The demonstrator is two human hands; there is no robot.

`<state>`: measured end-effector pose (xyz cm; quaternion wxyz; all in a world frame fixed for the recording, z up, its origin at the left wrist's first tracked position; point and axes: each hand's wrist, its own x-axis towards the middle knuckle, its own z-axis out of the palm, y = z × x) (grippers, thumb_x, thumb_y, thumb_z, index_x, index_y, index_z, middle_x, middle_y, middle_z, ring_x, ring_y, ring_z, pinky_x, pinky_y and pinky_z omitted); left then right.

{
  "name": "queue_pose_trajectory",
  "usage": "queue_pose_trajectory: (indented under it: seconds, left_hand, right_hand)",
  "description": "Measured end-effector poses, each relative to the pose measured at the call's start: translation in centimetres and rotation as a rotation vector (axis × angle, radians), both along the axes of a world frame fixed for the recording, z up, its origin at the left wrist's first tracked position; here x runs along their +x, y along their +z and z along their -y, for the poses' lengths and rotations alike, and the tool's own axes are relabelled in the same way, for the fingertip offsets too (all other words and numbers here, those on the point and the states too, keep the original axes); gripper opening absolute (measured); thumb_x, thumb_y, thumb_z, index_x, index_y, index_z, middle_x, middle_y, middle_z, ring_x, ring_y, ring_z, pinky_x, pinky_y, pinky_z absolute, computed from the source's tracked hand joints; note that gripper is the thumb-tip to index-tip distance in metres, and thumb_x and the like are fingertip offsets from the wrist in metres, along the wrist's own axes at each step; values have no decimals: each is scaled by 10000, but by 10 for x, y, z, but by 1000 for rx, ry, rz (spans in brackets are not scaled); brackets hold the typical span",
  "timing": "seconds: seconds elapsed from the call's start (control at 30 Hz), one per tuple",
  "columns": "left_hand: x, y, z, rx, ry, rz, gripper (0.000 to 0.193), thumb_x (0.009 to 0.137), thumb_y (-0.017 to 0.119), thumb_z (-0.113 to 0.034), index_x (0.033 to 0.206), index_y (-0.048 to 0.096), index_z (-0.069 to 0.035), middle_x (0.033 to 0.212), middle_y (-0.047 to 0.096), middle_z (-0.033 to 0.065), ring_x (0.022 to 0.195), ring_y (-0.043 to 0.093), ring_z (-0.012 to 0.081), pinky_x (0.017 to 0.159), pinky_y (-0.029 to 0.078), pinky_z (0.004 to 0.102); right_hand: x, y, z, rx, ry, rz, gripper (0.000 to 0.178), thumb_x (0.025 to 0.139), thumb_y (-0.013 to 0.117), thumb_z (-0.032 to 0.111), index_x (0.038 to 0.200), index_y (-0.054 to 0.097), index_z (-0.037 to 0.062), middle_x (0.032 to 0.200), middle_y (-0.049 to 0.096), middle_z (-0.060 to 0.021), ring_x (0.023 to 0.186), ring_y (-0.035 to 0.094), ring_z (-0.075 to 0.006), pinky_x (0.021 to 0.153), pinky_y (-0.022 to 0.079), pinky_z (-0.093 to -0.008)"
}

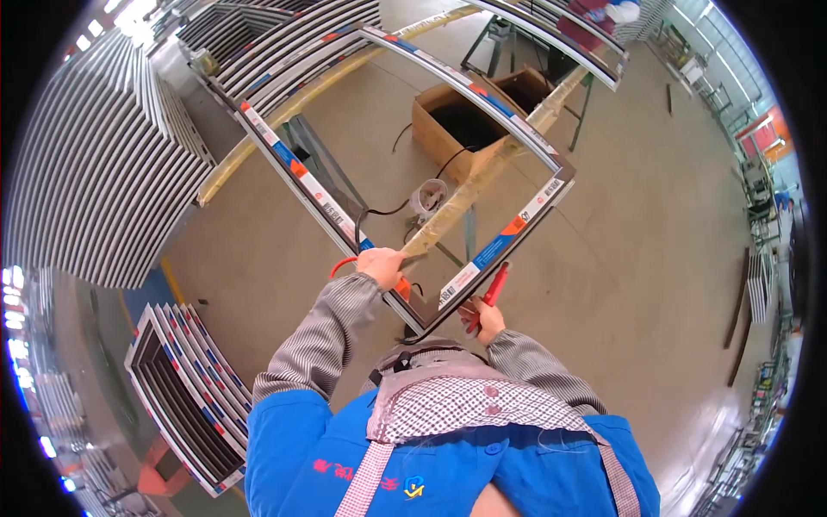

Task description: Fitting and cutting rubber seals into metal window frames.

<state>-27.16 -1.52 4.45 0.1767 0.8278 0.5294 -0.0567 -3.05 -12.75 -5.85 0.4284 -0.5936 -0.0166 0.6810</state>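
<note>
A rectangular frame (495, 250) with white, blue and orange tape on its bars lies in front of me, its near corner close to my body. My left hand (379, 266) is closed at the frame's left bar, near that corner. A red-orange loop (342, 265) sticks out beside it; what the fingers hold is hidden. Just right of the near corner, my right hand (488, 322) is wrapped round a red-handled tool (496, 285), which points up and away from me. The tool's exact kind does not show.
Yellowish padded rails (457, 207) run under the frame. Beyond stand an open cardboard box (428, 129) and a clear tub (428, 196), with a black cable (388, 211) nearby. Stacked frames (103, 164) fill the left; more frames (185, 388) stand at lower left. A person (594, 17) is at the far right.
</note>
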Motion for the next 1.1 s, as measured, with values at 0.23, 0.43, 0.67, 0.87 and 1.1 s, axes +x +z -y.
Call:
queue_pose_trajectory:
  seconds: [0.23,0.43,0.67,0.87,1.1]
  left_hand:
    - [-22,-5,-53,381,477,75,205,739,588,-213,893,546,-84,949,541,79,836,581,260,667,482,366]
    - [-41,0,-87,224,392,-218,185,757,515,-166,915,546,-75,861,613,124,822,610,273,660,493,383]
    - [-249,5,-51,235,697,-148,439,708,523,-202,1128,478,-83,967,592,167,915,565,320,787,444,398]
    - [-545,-136,94,285,1112,247,308,720,560,-177,946,563,32,950,584,230,876,571,341,741,458,399]
    - [-514,-132,98,45,1192,-254,348,727,580,-201,982,556,35,951,588,220,889,571,343,741,457,386]
  right_hand:
    - [5,0,30,57,-17,37,245,835,537,202,1013,469,48,843,603,-115,643,562,-177,560,444,-316]
    - [12,9,82,43,-134,154,247,828,553,219,984,493,37,722,566,-80,569,533,-152,494,429,-274]
    - [-4,70,111,-8,-240,569,232,859,502,271,957,485,61,610,462,10,480,430,-70,412,364,-202]
    - [-61,94,80,317,117,1329,190,858,465,200,938,457,28,653,476,-60,573,477,-192,529,390,-294]
    - [-105,125,-2,636,671,1790,215,730,588,157,903,492,72,929,512,-74,898,490,-267,801,375,-350]
